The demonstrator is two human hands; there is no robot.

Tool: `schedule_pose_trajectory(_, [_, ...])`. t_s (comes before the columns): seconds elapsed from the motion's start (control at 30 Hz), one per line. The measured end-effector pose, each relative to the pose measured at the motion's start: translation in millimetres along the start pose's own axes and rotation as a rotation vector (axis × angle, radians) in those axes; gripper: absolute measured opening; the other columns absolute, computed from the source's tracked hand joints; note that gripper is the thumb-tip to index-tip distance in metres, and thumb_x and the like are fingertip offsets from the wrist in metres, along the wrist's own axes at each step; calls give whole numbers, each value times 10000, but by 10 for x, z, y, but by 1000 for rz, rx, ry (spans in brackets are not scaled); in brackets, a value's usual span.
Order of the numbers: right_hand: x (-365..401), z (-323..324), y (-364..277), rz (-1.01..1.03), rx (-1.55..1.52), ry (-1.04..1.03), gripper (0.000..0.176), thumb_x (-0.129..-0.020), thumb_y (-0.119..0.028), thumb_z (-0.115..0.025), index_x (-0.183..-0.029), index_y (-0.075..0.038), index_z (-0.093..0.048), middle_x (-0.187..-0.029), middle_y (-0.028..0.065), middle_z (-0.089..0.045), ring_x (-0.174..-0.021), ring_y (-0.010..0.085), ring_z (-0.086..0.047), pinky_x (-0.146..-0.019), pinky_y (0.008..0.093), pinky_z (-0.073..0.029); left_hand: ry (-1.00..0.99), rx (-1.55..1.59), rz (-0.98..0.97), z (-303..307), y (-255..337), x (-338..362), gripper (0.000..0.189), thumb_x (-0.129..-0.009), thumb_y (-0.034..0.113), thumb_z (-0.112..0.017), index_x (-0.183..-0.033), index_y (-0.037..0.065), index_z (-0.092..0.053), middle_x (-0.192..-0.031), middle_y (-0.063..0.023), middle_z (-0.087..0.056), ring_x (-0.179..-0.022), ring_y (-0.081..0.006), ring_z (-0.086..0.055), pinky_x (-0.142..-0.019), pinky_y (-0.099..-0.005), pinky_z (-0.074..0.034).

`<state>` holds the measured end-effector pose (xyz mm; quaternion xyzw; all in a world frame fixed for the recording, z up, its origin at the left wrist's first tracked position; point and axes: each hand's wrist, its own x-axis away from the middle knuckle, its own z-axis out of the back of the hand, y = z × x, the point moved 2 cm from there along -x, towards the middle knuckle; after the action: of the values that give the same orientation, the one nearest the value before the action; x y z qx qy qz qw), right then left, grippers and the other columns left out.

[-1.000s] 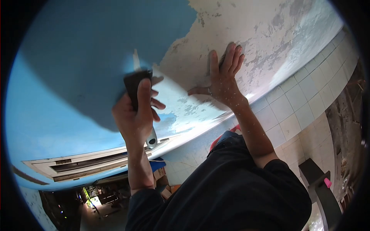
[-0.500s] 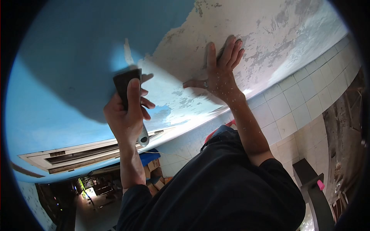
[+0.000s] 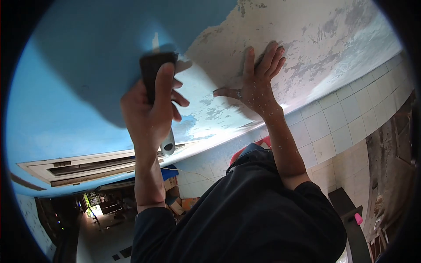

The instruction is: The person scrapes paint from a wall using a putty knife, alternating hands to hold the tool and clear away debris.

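My left hand is closed round a paint scraper. Its wide dark blade points up, with my thumb laid along it, and the end of its grey handle sticks out below my palm. The blade's edge is at the blue painted wall, just under a narrow pale strip; exact contact is hard to make out. My right hand lies flat on the bare, patchy part of the wall, fingers spread and holding nothing. Small pale flakes speckle that hand and forearm.
White tiles run along the right. At lower left are a pale window or door frame, cardboard boxes and a blue object. A dark piece of furniture with a pink item stands at lower right.
My left hand and the scraper have moved up along the wall, closer to the top of the pale strip. My right hand stays flat on the wall; the whole view has shifted slightly.
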<state>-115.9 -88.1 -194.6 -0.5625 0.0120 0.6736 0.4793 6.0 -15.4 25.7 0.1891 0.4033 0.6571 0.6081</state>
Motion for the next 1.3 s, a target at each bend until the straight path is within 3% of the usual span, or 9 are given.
schedule_pose_trajectory(0.1, [-31,43,-11,50,110,-83,1514,-574,-871,-687,-1564,-47,107,-1455,487,239,-1358,655,258,-1010,811,67,3,25,33,15,-81,63,391,-980,341,-659,-892,-39,-682,-752,-109,-683,-550,-139,-675,-374,-220,-441])
schedule_pose_trajectory(0.5, [-35,63,-34,17,136,-126,1524,-567,-875,-688,-1559,-35,108,-1450,497,224,-1350,676,235,-1010,813,41,26,50,43,-29,-142,75,377,-973,338,-672,-871,-24,-686,-734,-100,-683,-556,-135,-677,-380,-227,-438])
schedule_pose_trajectory(1.03, [-50,91,-35,36,96,-95,1514,-588,-832,-723,-1564,-69,149,-1477,460,252,-1369,641,261,-1017,800,86,8,173,6,-215,-179,97,386,-1001,326,-624,-858,-29,-669,-720,-101,-673,-554,-157,-689,-367,-232,-449])
schedule_pose_trajectory(1.13, [-60,88,-21,40,105,-82,1510,-589,-828,-727,-1564,-65,139,-1483,454,247,-1371,637,261,-1019,797,89,20,111,128,-197,-312,191,395,-995,339,-631,-873,-34,-672,-729,-103,-675,-545,-152,-679,-379,-234,-458])
schedule_pose_trajectory(1.3, [-32,71,-23,45,116,-67,1505,-591,-824,-729,-1565,-55,122,-1489,452,234,-1374,637,254,-1018,798,87,-25,143,-13,-282,-87,22,384,-992,332,-637,-843,-19,-679,-685,-79,-671,-527,-147,-678,-375,-232,-459])
